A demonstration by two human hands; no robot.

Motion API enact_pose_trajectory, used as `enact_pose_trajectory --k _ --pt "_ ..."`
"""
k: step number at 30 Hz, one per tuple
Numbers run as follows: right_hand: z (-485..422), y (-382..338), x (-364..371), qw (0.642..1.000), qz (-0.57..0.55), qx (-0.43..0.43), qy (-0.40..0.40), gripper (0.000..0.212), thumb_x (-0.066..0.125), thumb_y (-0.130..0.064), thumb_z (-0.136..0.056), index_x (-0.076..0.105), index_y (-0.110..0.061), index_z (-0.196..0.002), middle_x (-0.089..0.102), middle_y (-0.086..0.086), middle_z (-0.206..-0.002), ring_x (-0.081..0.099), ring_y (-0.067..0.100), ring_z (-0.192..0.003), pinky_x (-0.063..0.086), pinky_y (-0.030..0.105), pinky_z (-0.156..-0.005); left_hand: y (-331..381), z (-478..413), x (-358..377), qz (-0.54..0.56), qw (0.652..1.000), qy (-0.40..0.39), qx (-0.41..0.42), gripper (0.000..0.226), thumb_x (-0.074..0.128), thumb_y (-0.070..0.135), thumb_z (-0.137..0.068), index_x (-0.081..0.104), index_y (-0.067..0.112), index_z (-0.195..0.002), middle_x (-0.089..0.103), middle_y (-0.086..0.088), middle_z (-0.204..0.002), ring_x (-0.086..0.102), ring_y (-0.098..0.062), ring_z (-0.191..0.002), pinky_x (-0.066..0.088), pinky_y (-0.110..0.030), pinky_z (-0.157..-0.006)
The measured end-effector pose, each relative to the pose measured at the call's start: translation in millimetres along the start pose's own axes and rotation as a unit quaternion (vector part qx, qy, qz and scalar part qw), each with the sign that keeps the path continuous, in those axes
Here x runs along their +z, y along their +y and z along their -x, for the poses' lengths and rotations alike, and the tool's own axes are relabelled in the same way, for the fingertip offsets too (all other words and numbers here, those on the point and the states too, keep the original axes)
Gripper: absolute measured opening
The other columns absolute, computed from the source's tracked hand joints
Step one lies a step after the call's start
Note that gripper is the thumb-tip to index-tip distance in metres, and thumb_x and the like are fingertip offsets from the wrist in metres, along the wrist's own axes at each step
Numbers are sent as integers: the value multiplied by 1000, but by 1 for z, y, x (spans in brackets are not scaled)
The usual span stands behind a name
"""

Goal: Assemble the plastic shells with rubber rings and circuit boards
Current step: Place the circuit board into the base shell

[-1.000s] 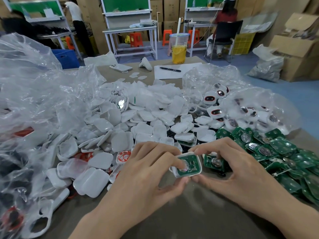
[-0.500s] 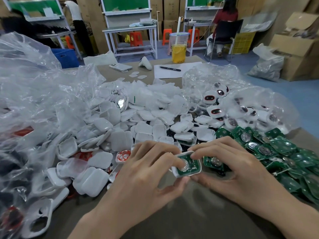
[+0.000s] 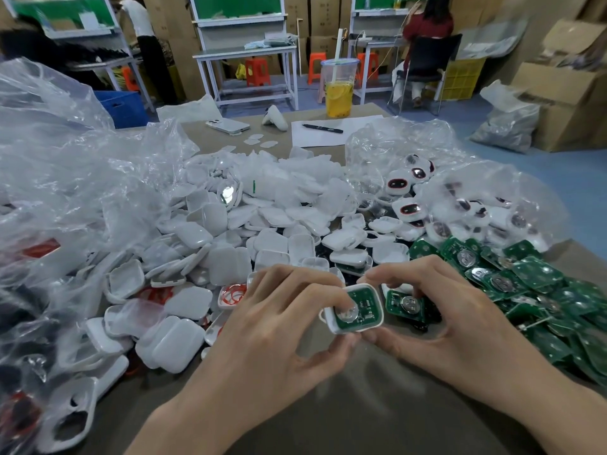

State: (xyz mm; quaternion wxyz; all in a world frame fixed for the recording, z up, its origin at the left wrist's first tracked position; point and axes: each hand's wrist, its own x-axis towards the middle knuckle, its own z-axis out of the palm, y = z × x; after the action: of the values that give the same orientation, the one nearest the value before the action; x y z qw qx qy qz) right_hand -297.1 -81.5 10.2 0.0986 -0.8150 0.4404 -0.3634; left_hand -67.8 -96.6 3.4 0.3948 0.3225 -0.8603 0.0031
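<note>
Both hands hold one white plastic shell [image 3: 374, 325] just above the table, with a green circuit board [image 3: 364, 307] seated inside it. My left hand [image 3: 279, 333] grips the shell's left side, its index finger pressing on the board's round metal cell. My right hand [image 3: 460, 326] pinches the shell's right side between thumb and fingers. A heap of white shells [image 3: 262, 238] lies behind my hands. Loose green boards [image 3: 525, 280] are piled at the right. Red rubber rings [image 3: 235, 293] sit in a shell left of my left hand.
Crumpled clear plastic bags [image 3: 65, 178] cover the left side. Another bag [image 3: 460, 192] with finished white units lies at the back right. A drink cup [image 3: 338, 90], a phone [image 3: 228, 125], a pen [image 3: 323, 128] on paper stand at the far edge. People work at benches behind.
The shell with the board has tilted slightly and shifted a little in my fingers; my left index finger presses further onto the board. Both hands stay in place.
</note>
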Motion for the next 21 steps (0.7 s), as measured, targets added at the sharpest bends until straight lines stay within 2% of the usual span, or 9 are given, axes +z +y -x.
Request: enact_pose_trajectory --k 5,10,13,17,21 --pt "0 0 1 1000 13 8 -15 49 63 -58 -81 54 -41 -126 53 -31 -120 53 -9 -113 38 4 -94 -2 1 0 -11 999 -34 -13 20 71 36 -90 71 24 -107 63 12 -112 55 -12 -102 47 -35 -87" --pt "1 4 1 998 4 35 -45 61 56 -73 -82 42 -49 -136 56 -33 -121 50 -3 -123 43 16 -97 -4 2 -1 -20 995 -93 -34 20 70 39 -87 70 28 -103 63 17 -109 57 -9 -101 45 -29 -92" --pt "1 6 -1 999 -4 42 -18 49 43 -68 -94 39 -48 -139 54 -33 -124 49 -1 -125 40 11 -96 -5 4 1 -31 988 -148 -41 19 67 44 -88 69 32 -102 63 20 -108 58 -7 -103 42 -26 -93" --pt "1 8 0 999 -8 48 12 42 42 -58 -99 41 -44 -139 56 -30 -122 52 -1 -121 35 6 -96 -7 6 1 -21 978 -198 -59 23 57 54 -91 64 40 -108 60 24 -113 52 -2 -112 38 -26 -97" --pt "0 6 0 999 -11 47 17 38 41 -56 -100 43 -46 -136 57 -29 -121 52 2 -121 34 5 -94 -7 8 -7 -3 983 -168 -73 30 56 60 -93 61 43 -117 54 27 -124 47 -1 -120 39 -26 -101"
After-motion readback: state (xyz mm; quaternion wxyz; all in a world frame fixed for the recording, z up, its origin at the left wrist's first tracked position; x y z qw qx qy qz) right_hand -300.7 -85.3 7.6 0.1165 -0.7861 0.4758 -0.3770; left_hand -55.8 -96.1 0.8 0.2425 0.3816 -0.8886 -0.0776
